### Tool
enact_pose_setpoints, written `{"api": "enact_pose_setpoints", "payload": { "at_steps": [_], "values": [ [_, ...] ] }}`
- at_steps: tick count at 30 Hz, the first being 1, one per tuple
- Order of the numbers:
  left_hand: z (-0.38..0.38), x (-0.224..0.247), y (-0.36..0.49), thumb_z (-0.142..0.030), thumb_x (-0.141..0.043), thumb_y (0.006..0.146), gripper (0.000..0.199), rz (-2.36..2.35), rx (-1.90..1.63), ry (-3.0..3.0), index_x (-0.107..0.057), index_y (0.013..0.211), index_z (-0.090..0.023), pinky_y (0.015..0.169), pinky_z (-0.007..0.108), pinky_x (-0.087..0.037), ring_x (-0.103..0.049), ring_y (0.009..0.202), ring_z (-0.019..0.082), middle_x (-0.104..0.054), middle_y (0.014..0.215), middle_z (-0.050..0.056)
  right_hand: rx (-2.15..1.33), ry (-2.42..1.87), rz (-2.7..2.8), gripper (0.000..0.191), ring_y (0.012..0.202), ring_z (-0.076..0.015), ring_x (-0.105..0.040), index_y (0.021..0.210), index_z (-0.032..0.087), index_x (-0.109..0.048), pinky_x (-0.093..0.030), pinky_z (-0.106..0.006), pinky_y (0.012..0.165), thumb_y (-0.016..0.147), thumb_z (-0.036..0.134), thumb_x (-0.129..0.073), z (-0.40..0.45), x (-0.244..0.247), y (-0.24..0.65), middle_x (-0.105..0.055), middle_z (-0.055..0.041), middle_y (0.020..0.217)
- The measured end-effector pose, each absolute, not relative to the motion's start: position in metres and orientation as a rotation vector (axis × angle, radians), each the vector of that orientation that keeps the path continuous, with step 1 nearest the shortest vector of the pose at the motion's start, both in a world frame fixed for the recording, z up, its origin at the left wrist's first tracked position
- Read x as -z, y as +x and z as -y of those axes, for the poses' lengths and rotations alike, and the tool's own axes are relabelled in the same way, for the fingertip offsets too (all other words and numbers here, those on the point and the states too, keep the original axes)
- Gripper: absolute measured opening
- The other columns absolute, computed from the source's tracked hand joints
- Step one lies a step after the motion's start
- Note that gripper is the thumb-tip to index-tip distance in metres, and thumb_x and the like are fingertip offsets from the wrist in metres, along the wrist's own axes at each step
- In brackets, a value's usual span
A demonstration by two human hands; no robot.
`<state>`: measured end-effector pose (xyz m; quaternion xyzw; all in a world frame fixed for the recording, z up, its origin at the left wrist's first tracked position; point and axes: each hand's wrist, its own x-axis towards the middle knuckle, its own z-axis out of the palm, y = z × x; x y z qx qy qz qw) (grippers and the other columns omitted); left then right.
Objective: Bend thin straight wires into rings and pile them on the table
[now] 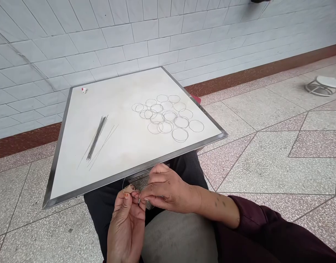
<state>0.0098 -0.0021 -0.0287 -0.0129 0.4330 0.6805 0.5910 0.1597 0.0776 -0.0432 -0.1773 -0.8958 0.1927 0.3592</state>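
Over my lap, just below the table's front edge, my left hand (126,223) and my right hand (170,190) meet. Both are closed on one thin wire (123,179), which curves up between them toward the table edge. Something tan, perhaps tape, is wrapped around a left fingertip (129,188). The fingers of my right hand pinch close to the left fingertips, and the exact grip point is hidden. On the table lie many thin wire rings (196,126), spread and overlapping at the right. A bundle of straight wires (97,138) lies at the left, with several loose ones beside it.
The white table (124,146) has a grey metal rim and stands against a tiled wall (115,36). A small white and red object (84,90) sits in its far left corner. A round stool (324,84) stands on the floor at the far right.
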Motion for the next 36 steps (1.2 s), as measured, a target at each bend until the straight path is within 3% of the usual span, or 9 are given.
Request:
{"api": "enact_pose_setpoints", "payload": {
  "at_steps": [12, 20, 25, 30, 36],
  "values": [
    [-0.0010, 0.0294, 0.0090, -0.016, -0.090, 0.062, 0.026, -1.045, -1.585, -0.041, -0.070, 0.077, -0.016, 0.070, 0.018, -0.057, -0.061, 0.067, 0.008, -0.065, 0.076, -0.002, -0.445, -0.447, 2.337, 0.013, 0.091, -0.0160, -0.055, 0.104, 0.022, -0.068, -0.039, -0.034, 0.085, 0.099, 0.026, -0.057, -0.0770, 0.0421, 0.1631, -0.068, 0.0002, 0.082],
    [0.0005, 0.0276, 0.0069, -0.017, -0.083, 0.073, 0.014, -1.060, -1.592, 0.030, -0.070, 0.078, -0.019, 0.075, 0.024, -0.060, -0.063, 0.074, 0.011, -0.067, 0.082, -0.001, -0.348, -0.395, 2.329, 0.013, 0.085, -0.0133, -0.057, 0.103, 0.020, -0.067, -0.039, -0.031, 0.084, 0.100, 0.019, -0.054, -0.0810, 0.0381, 0.1652, -0.069, 0.0014, 0.081],
    [0.0014, 0.0290, 0.0067, -0.017, -0.086, 0.069, 0.018, -1.083, -1.584, 0.027, -0.071, 0.079, -0.019, 0.073, 0.022, -0.059, -0.063, 0.071, 0.010, -0.067, 0.080, -0.002, -0.292, -0.362, 2.310, 0.013, 0.082, -0.0128, -0.057, 0.099, 0.019, -0.067, -0.041, -0.032, 0.090, 0.098, 0.018, -0.054, -0.0799, 0.0387, 0.1656, -0.066, 0.0019, 0.077],
    [0.0007, 0.0321, 0.0046, -0.017, -0.090, 0.063, 0.026, -1.108, -1.575, -0.006, -0.071, 0.080, -0.017, 0.069, 0.018, -0.058, -0.062, 0.070, 0.009, -0.066, 0.081, -0.002, -0.172, -0.339, 2.327, 0.016, 0.075, -0.0125, -0.052, 0.108, 0.019, -0.067, -0.041, -0.032, 0.085, 0.097, 0.014, -0.056, -0.0779, 0.0426, 0.1648, -0.064, 0.0038, 0.074],
    [-0.0020, 0.0322, 0.0027, -0.016, -0.088, 0.065, 0.023, -1.054, -1.599, 0.025, -0.069, 0.079, -0.017, 0.071, 0.020, -0.058, -0.061, 0.068, 0.008, -0.065, 0.079, -0.002, -0.207, -0.314, 2.396, 0.016, 0.083, -0.0126, -0.054, 0.106, 0.019, -0.067, -0.041, -0.030, 0.085, 0.100, 0.016, -0.052, -0.0818, 0.0353, 0.1697, -0.069, 0.0006, 0.089]
  ]
}}
